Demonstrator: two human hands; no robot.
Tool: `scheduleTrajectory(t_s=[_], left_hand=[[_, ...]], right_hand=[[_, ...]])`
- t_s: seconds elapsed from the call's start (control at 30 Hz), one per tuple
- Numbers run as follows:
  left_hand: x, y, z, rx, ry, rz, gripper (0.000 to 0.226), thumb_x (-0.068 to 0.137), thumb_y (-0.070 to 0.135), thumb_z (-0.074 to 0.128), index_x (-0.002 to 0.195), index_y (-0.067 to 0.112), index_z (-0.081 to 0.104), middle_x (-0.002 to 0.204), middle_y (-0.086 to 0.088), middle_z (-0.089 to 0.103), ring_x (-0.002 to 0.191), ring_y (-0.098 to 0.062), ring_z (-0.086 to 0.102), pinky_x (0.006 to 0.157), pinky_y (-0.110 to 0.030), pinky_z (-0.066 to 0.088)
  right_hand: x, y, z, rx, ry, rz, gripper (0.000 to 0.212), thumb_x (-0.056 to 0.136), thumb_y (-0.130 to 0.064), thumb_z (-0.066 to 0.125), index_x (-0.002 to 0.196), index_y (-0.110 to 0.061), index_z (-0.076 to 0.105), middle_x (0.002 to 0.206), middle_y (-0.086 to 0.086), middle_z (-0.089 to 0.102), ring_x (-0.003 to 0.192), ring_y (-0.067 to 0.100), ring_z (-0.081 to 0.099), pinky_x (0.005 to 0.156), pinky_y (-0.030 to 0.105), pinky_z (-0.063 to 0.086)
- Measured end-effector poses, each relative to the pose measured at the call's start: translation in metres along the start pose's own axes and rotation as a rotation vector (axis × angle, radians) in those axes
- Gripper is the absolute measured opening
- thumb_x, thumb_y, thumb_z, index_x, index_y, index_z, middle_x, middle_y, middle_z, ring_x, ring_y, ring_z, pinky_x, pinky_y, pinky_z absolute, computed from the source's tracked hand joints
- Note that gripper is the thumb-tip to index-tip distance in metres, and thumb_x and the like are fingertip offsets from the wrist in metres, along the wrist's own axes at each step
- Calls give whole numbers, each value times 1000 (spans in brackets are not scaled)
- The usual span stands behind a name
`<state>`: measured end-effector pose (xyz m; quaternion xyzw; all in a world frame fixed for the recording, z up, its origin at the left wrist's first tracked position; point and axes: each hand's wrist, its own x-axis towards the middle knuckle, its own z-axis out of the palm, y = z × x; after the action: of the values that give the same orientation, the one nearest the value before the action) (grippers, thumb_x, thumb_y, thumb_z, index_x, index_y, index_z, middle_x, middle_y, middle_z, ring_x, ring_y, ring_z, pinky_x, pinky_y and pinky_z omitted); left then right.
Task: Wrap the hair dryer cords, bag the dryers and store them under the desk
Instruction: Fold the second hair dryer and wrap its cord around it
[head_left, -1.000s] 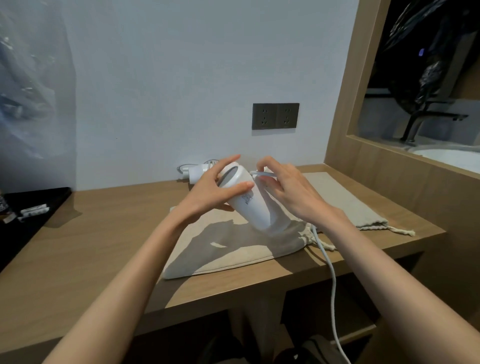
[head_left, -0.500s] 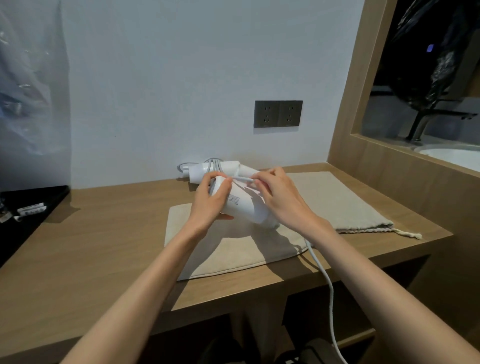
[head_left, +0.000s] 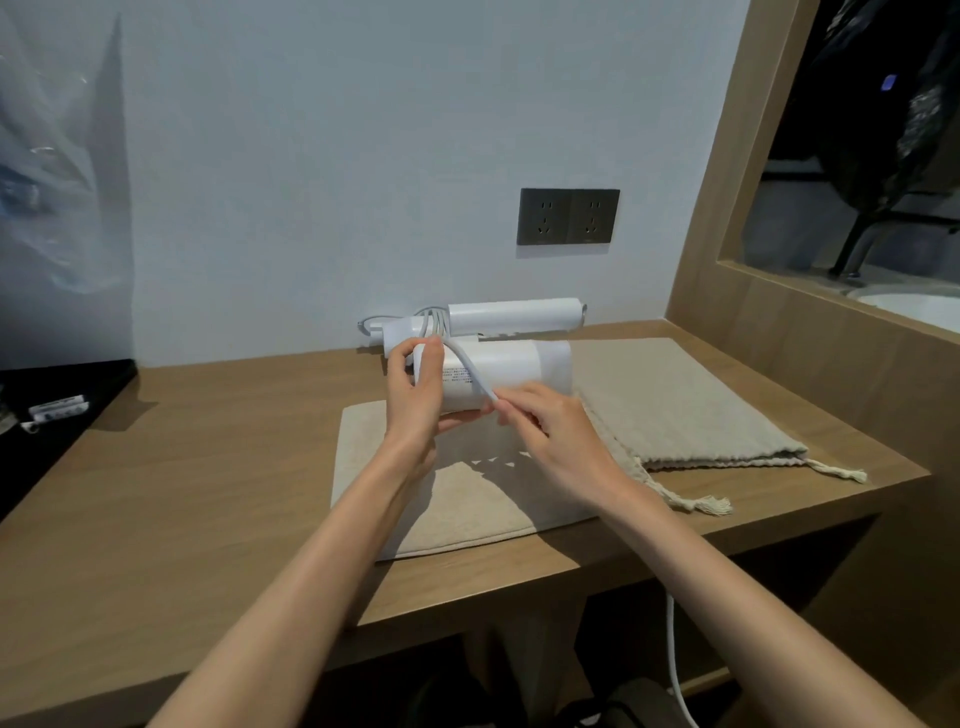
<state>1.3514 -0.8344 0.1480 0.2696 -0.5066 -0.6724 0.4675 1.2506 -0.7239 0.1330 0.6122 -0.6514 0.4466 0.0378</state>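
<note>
Two hands, left gripping dryer, right pinching cord

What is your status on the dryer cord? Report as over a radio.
Left hand grips hair dryer. Right hand pinches cord across its barrel. Slack hangs below desk. Nothing in the way.

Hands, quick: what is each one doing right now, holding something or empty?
Left hand: grips the white hair dryer.
Right hand: pinches the white cord laid across the dryer's body.
</note>
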Motion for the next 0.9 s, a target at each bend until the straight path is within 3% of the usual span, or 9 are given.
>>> scheduleTrajectory(t_s=[0.13,0.3,0.43,0.57,0.67,0.77,0.9], left_hand=[[1,-8,-2,34,-70,-14,15,94,41,53,101,29,48,126,-7,50,103,-29,64,56,-33,57],[6,-13,-10,86,-100,-57,36,77,42,72,102,28,50,125,-16,52,109,-31,60,57,-33,58],[8,-18,-16,92,-101,-147,35,76,19,79,103,21,56,121,-15,53,103,-29,61,53,-31,56],[6,-24,-16,-18,-12,-216,33,76,11,78,102,18,59,117,-15,55,98,-32,62,54,-36,57],[7,-21,-16,-40,25,-224,30,76,14,76,102,18,61,110,-14,60,89,-27,64,60,-43,59],[5,-14,-16,-146,-15,-240,29,77,20,73,105,21,63,112,-13,63,96,-28,63,71,-47,59],[2,-8,-20,-276,-171,-241,49,77,21,70,125,25,58,119,-5,63,108,-22,62,69,-38,58]], right_hand=[[-2,2,8,10,-99,65,31,98,-21,50,126,-18,62,83,-8,43,79,-5,45,71,9,36],[-1,12,14,20,-158,107,30,99,-26,49,124,-27,63,89,-1,41,84,4,44,76,13,38],[-2,22,15,11,-238,105,27,99,-29,48,118,-33,65,87,-3,39,83,3,42,75,15,36],[-8,31,16,70,-317,131,30,100,-29,44,126,-38,57,88,-10,43,86,1,44,78,18,38],[-7,26,8,252,-361,171,30,101,-25,42,123,-28,63,72,-15,54,66,1,48,63,13,38],[-7,24,-6,448,-428,323,29,99,-33,44,114,-25,67,56,-3,39,46,7,32,42,17,26],[-14,28,-35,514,-444,487,31,87,-45,54,93,-22,73,55,-2,35,47,10,28,43,21,22]])
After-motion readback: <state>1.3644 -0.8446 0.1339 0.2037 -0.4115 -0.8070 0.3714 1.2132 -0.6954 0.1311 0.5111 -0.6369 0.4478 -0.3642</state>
